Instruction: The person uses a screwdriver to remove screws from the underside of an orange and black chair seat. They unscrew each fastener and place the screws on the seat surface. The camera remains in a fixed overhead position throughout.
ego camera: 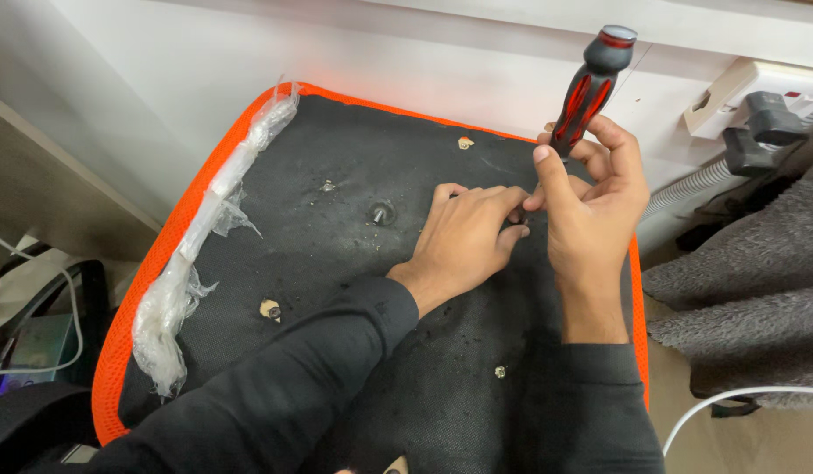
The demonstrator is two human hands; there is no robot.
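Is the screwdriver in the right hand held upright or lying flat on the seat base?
Upright: the screwdriver handle points up above the right hand, which grips its lower part; its tip is hidden behind the fingers.

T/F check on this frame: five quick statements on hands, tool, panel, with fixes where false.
1. The right hand grips a screwdriver with a red and black handle. True.
2. The left hand is lifted clear of the panel. False: its fingers rest on the black panel beside the right hand.
3. The panel has a blue rim. False: the rim is orange.
4. A strip of crumpled clear plastic runs along the panel's left edge. True.
5. A bolt stands out of the panel left of the left hand. True.
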